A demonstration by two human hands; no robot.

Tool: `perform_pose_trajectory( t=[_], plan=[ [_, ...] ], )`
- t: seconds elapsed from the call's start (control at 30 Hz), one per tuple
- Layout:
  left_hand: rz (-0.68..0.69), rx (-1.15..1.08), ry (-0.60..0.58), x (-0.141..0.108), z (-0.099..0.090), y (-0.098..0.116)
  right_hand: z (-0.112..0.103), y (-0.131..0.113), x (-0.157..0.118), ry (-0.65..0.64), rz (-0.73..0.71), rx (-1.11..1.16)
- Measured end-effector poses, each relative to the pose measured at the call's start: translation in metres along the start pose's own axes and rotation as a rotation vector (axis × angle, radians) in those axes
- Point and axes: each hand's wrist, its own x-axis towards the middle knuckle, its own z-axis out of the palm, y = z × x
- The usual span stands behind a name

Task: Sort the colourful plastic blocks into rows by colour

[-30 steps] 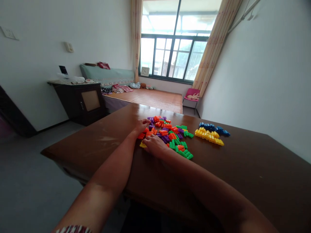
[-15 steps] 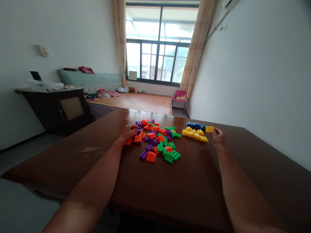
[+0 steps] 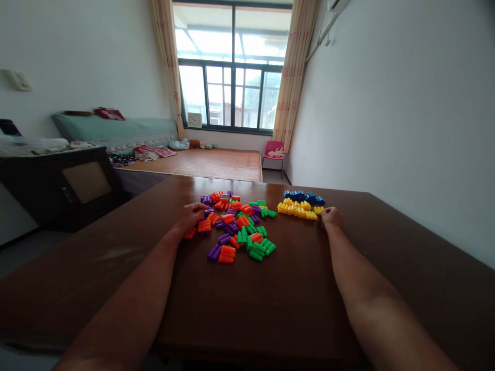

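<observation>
On the brown table, my right hand (image 3: 332, 219) pinches a small yellow plastic building block (image 3: 318, 210) by its right end. That block is at the right end of a cluster of yellow blocks (image 3: 294, 207), laid close together. Just behind them is a row of dark blue blocks (image 3: 304, 197). My left hand (image 3: 190, 215) rests at the left edge of a loose pile of orange, purple and green blocks (image 3: 232, 226). Its fingers are drawn together by the purple pieces; what they hold, if anything, is hidden.
The brown table (image 3: 294, 293) spreads under both forearms. Beyond it are a bed (image 3: 216, 162), a pink chair (image 3: 273, 154) and a window. A dark cabinet (image 3: 50, 180) stands at the left, and a white wall runs along the right.
My right hand has brought the yellow block from the end of the blue row down beside the yellow cluster. My left hand stays by the pile. The view has turned slightly right.
</observation>
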Motion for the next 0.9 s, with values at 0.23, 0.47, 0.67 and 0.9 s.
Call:
perform_pose_trajectory(
  t=[0.23, 0.47, 0.67, 0.9],
  plan=[
    [-0.003, 0.014, -0.058, 0.002, 0.002, 0.006, 0.006, 0.000, 0.004, -0.105, -0.028, -0.156],
    [-0.012, 0.068, -0.060, 0.002, 0.001, 0.010, -0.022, 0.002, 0.011, -0.212, -0.157, 0.273],
    [-0.016, 0.071, -0.062, -0.001, -0.001, 0.013, -0.062, -0.016, -0.006, -1.036, -0.163, 0.541],
    [-0.007, 0.095, -0.086, -0.001, -0.002, 0.014, -0.057, -0.044, -0.042, -1.522, -0.346, 0.529]
  ],
)
